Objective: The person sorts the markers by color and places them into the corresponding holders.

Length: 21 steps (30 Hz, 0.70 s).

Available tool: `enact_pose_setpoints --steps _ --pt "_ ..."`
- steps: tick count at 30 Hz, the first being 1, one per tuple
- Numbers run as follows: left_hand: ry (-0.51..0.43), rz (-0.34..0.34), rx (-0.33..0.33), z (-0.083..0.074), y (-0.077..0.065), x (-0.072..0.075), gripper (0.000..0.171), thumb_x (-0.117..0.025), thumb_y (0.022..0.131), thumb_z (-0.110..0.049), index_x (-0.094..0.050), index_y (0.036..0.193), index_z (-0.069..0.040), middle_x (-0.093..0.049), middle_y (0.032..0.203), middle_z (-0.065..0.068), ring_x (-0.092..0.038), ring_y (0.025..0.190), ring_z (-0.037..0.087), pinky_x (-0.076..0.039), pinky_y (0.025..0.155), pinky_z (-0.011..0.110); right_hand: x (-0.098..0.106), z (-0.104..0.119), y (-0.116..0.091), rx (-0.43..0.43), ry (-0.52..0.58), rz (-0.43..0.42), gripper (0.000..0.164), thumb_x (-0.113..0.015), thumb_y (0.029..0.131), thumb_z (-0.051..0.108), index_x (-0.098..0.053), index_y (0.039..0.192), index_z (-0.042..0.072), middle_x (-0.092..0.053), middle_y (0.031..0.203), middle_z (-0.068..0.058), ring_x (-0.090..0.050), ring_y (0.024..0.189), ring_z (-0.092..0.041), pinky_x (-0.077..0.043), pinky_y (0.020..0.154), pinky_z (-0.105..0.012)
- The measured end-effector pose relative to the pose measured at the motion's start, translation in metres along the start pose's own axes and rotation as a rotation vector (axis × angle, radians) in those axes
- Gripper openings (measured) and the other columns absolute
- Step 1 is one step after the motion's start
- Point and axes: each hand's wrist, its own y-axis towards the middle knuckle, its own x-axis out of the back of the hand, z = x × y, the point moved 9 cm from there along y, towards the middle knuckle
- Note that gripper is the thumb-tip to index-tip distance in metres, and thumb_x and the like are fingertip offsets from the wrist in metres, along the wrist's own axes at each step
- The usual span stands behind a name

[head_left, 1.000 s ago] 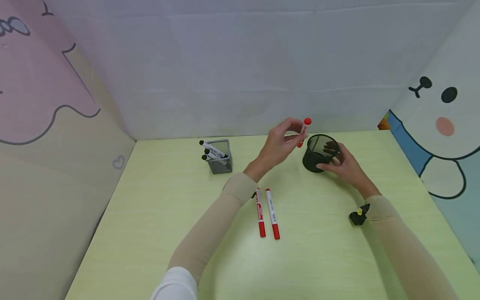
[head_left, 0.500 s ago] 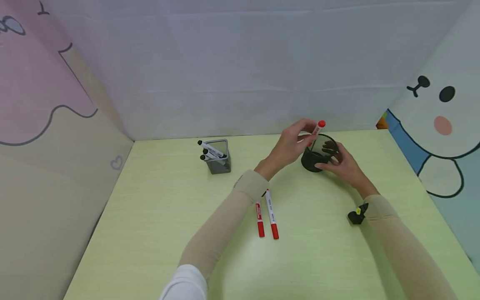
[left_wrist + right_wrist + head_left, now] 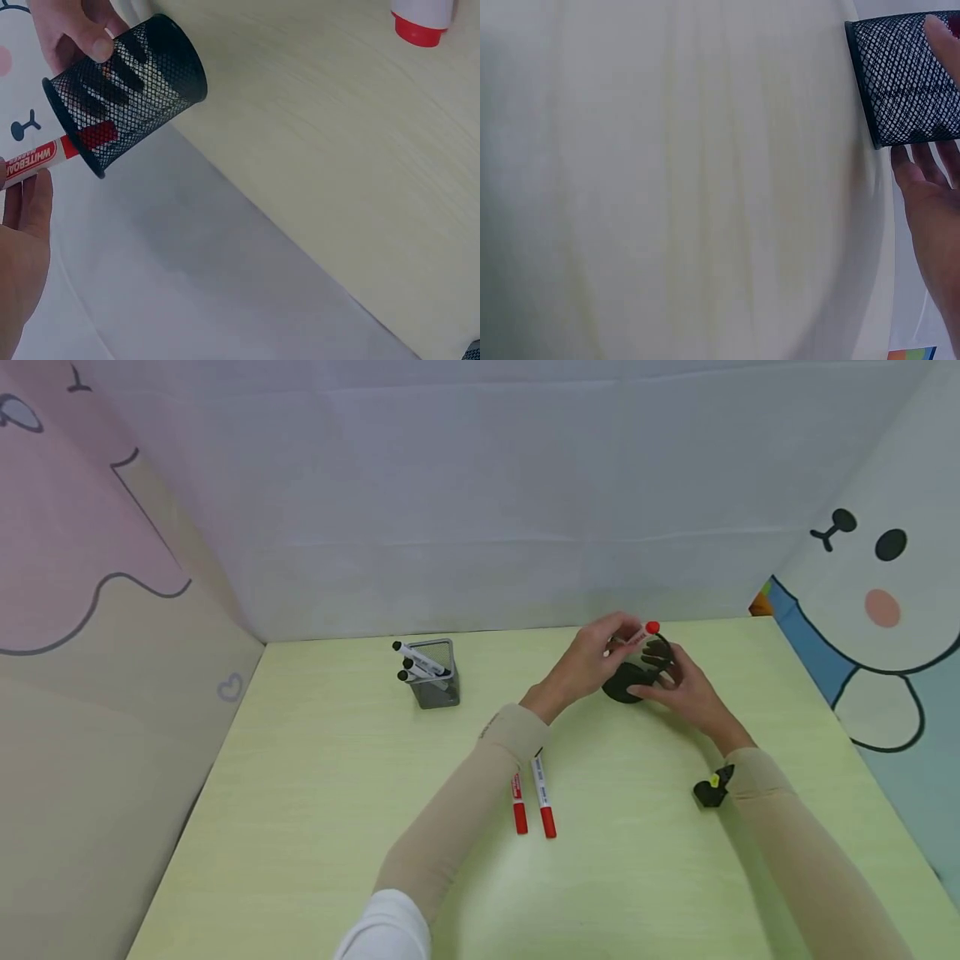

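Two markers point(image 3: 545, 802) lie partly behind a sleeve point(image 3: 457, 818), apart from the black cup point(image 3: 627, 683).

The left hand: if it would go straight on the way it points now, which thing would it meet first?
Most likely, the left hand would meet the black mesh cup first; the marker it pinches reaches inside. The remaining gap is hard to judge.

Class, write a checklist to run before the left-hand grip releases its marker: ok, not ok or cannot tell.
1. Round mesh cup held by the right-hand grip: ok.
2. Red-ended marker pinched by the left-hand grip: ok.
3. Marker's leading end inside the rim: ok, red shows through the mesh.
4. That end on the cup's bottom: not ok, it stops short.
5. Cup's bottom flat on the table: cannot tell.
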Motion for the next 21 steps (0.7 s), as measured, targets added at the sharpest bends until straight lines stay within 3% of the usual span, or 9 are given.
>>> enact_pose_setpoints --steps 6,12,21 --pt "0.045 0.076 0.016 0.006 -0.002 -0.013 0.021 -0.064 0.101 -0.003 -0.062 0.122 -0.001 -0.066 0.116 0.009 -0.064 0.105 0.01 -0.048 0.089 0.012 -0.002 0.003 0.0 0.055 0.027 0.018 0.077 -0.073 0.094 0.001 -0.033 0.157 0.023 -0.034 0.158 -0.002 -0.036 0.147 -0.015 -0.036 0.112 -0.019" --pt "0.145 0.159 0.006 0.009 -0.001 -0.029 0.018 -0.065 0.101 -0.007 -0.064 0.118 -0.003 -0.067 0.112 0.004 -0.062 0.104 0.009 -0.047 0.09 0.013 -0.001 0.004 -0.001 0.091 0.065 0.021 0.076 -0.069 0.094 -0.007 -0.033 0.156 0.018 -0.037 0.154 -0.004 -0.044 0.138 -0.007 -0.044 0.103 -0.016" --pt "0.249 0.197 0.043 0.014 0.0 -0.038 0.02 -0.063 0.103 -0.012 -0.062 0.121 -0.004 -0.067 0.112 0.004 -0.061 0.101 0.011 -0.045 0.087 0.014 -0.001 0.003 0.0 0.107 0.053 0.027 0.075 -0.067 0.095 -0.007 -0.032 0.156 0.018 -0.038 0.154 -0.003 -0.043 0.138 -0.007 -0.042 0.104 -0.014"
